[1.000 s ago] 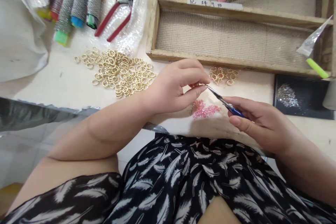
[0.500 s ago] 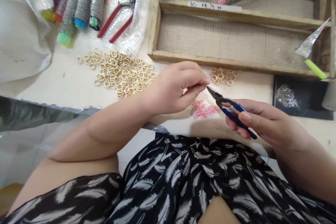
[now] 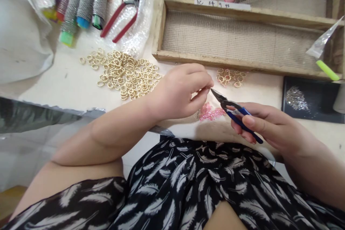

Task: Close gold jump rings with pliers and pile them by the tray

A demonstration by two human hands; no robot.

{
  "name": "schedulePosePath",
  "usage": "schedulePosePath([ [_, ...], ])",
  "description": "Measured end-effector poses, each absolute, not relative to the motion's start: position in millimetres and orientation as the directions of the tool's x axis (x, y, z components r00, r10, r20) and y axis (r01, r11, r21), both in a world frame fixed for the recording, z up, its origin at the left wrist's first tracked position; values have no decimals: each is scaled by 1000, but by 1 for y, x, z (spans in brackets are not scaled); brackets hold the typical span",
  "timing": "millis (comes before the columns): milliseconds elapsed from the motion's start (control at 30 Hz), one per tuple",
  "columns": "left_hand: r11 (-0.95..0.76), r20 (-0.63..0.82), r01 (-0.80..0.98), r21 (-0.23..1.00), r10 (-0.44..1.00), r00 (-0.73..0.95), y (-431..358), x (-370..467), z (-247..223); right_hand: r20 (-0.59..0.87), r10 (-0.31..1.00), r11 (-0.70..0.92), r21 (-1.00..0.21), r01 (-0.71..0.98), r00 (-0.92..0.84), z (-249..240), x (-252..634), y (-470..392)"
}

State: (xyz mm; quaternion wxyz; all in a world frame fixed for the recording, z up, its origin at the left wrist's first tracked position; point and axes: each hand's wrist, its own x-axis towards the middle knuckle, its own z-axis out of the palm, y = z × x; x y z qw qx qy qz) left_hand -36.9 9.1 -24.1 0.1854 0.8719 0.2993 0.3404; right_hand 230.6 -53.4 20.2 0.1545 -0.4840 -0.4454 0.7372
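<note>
My left hand (image 3: 185, 91) is pinched closed in the middle, and what its fingertips hold is too small to make out. My right hand (image 3: 265, 122) grips blue-handled pliers (image 3: 237, 115), whose pointed tips touch or nearly touch the left fingertips. Below those tips lies a heap of pink beads (image 3: 211, 112). A small group of gold rings (image 3: 231, 77), some with pink on them, is just above. To the left of my left hand spreads a large pile of gold rings (image 3: 126, 73).
A wooden tray with mesh (image 3: 229, 61) spans the back right. Red-handled pliers (image 3: 115, 21) lie on clear plastic, beside several silver-wound rods (image 3: 87, 0). At the right, a black tray (image 3: 323, 106) holds tiny shiny pieces (image 3: 296, 97).
My left hand has shifted very slightly left, and the plier tips have moved slightly with it. Both hands keep their grips.
</note>
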Motion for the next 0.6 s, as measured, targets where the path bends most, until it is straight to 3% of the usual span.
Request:
schedulePosePath([
  [433, -691, 437, 302, 657, 675, 594, 15, -37, -24, -565, 671, -538, -817, 208, -480, 21, 232, -53],
  [600, -708, 523, 191, 680, 651, 550, 19, -43, -25, -565, 677, -530, -819, 219, -471, 23, 234, -52],
])
